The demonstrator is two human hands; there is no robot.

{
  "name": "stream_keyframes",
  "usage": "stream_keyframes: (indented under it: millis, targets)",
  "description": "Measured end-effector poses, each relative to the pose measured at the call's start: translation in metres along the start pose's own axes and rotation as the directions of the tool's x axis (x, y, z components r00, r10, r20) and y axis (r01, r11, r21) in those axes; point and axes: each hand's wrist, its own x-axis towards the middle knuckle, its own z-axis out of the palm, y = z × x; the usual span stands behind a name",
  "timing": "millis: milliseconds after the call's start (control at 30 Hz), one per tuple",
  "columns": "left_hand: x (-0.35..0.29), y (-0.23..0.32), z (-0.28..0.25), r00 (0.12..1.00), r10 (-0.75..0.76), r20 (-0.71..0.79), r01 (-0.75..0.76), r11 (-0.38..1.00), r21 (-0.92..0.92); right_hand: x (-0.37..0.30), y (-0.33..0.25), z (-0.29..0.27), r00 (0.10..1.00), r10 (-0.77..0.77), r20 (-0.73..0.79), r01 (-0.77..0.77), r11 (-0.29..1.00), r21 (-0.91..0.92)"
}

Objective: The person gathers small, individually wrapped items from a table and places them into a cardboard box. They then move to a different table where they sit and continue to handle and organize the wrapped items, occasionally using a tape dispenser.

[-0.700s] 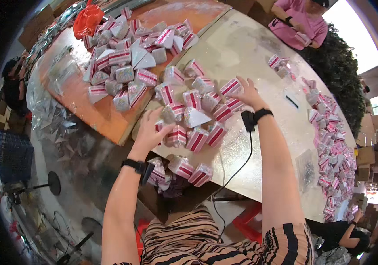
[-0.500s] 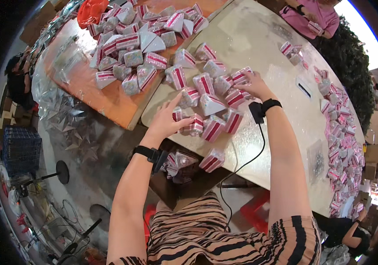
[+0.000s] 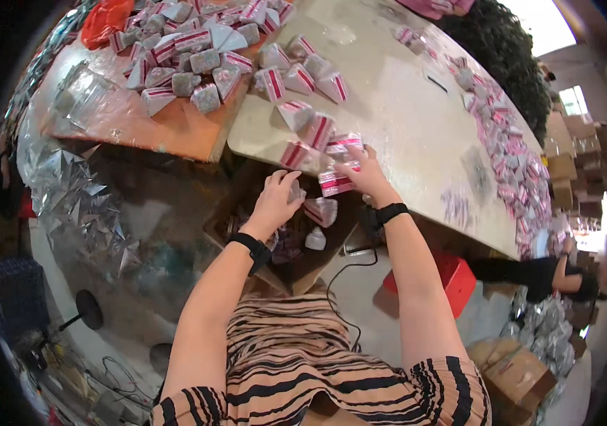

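My left hand [image 3: 275,202] is above the open cardboard box [image 3: 293,280] below the table edge, its fingers curled around a plastic-wrapped toy cake slice [image 3: 296,191], partly hidden. My right hand [image 3: 369,177] is at the table edge with fingers apart. It presses against a wrapped cake slice [image 3: 337,182] with pink-red stripes, and another slice [image 3: 345,143] lies by its fingertips. Between the hands, blurred slices [image 3: 295,153] tip at the edge. Just below, one slice [image 3: 320,211] is over the box opening. More slices lie inside the box, partly in shadow.
Several slices [image 3: 303,78] remain on the pale table [image 3: 403,121], and a large heap [image 3: 190,57] covers the orange table [image 3: 140,135]. Pink-and-white pieces [image 3: 509,156] line the far right edge. A red stool [image 3: 452,284] stands below the table. Another person [image 3: 559,273] is at right.
Both hands have come back toward me from the tabletop, bringing a group of slices to the edge and over the box. My view has shifted too.
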Motion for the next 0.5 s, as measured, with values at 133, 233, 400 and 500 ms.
stream_keyframes:
  millis: [133,233,400,500]
  targets:
    - [-0.040,-0.023,0.001,0.986,0.002,0.168,-0.020,0.994,0.110,-0.049,0.009,-0.012,0.989,0.048,-0.137,-0.050,0.999,-0.011]
    - [-0.065,-0.038,-0.001,0.920,-0.129,0.369,0.054,0.977,0.207,-0.074,0.041,-0.011,0.960,0.262,-0.099,-0.262,0.965,0.015]
    - [-0.116,-0.059,-0.014,0.775,-0.341,0.532,0.183,0.927,0.328,-0.117,0.015,0.036,0.975,0.052,0.216,-0.107,0.963,0.247]
    - [-0.147,-0.071,-0.038,0.783,-0.407,0.470,0.276,0.905,0.325,-0.142,0.005,0.058,0.966,0.050,0.255,-0.121,0.956,0.269]
